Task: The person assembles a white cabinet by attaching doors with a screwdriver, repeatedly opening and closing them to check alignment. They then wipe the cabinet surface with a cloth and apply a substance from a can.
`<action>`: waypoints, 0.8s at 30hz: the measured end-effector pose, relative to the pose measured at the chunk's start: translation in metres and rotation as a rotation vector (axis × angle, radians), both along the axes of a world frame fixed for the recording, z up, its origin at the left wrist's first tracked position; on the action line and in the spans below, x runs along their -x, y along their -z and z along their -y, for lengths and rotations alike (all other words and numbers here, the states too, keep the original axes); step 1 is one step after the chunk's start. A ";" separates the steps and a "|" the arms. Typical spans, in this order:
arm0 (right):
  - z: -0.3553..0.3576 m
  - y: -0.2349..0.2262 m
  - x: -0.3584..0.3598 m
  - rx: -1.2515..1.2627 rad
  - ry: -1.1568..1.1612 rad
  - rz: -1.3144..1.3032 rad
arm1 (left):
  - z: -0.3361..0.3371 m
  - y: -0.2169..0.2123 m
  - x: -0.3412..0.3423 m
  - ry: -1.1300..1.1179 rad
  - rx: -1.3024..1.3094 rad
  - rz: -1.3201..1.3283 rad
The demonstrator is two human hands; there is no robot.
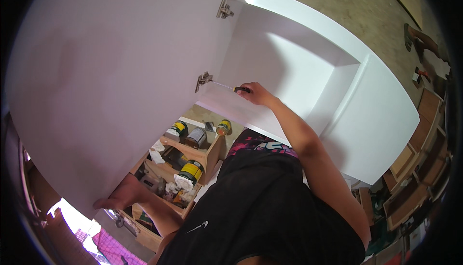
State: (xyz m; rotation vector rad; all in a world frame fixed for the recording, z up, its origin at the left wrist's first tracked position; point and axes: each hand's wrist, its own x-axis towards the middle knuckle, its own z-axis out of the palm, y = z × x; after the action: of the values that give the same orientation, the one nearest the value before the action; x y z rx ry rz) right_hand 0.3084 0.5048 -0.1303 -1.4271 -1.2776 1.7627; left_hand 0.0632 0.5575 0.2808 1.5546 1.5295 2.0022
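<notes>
A white cabinet door [106, 72] stands swung out at the left of a white cabinet [284, 62]. Two metal hinges join them, an upper hinge [224, 9] and a lower hinge [203, 80]. My right hand [255, 94] is closed round the dark, yellow-marked handle of a screwdriver [242, 90]. Its thin shaft reaches left to the lower hinge; whether the tip sits in a screw is too small to tell. Down at the door's near edge, my left hand [120, 195] grips it, thumb on the face and the fingers hidden behind.
Below the door, a wooden tool box [212, 154] holds several cans, including a yellow-and-green can [190, 171]. Another can [223, 127] stands by its far end. Wooden drawers or frames [410, 197] are stacked at the right. Another person's leg [424, 40] shows at the far right.
</notes>
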 end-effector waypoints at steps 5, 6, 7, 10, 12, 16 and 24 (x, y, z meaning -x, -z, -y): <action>-0.013 -0.009 -0.012 0.580 0.007 -0.466 | 0.002 0.001 0.005 0.021 -0.022 -0.010; -0.014 -0.012 -0.014 0.650 0.026 -0.532 | 0.002 0.001 0.006 0.030 -0.026 -0.013; -0.015 -0.011 -0.015 0.677 0.010 -0.547 | 0.003 0.001 0.009 0.047 -0.023 0.006; -0.021 -0.004 -0.020 0.754 -0.038 -0.615 | 0.006 0.000 0.013 0.057 -0.023 0.039; -0.020 0.006 -0.019 0.793 -0.059 -0.698 | 0.006 0.001 0.007 0.021 -0.036 0.029; -0.010 0.006 -0.020 0.710 -0.024 -0.641 | 0.014 0.000 0.036 0.122 -0.070 0.083; 0.092 -0.107 -0.114 0.539 0.166 -0.478 | 0.063 0.013 0.077 0.100 -0.030 -0.689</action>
State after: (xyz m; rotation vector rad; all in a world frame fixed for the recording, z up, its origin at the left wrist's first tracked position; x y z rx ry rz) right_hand 0.4220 0.4126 -0.0231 -1.2079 -0.4422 2.2481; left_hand -0.0134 0.4946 0.2681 2.4407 1.5677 1.5058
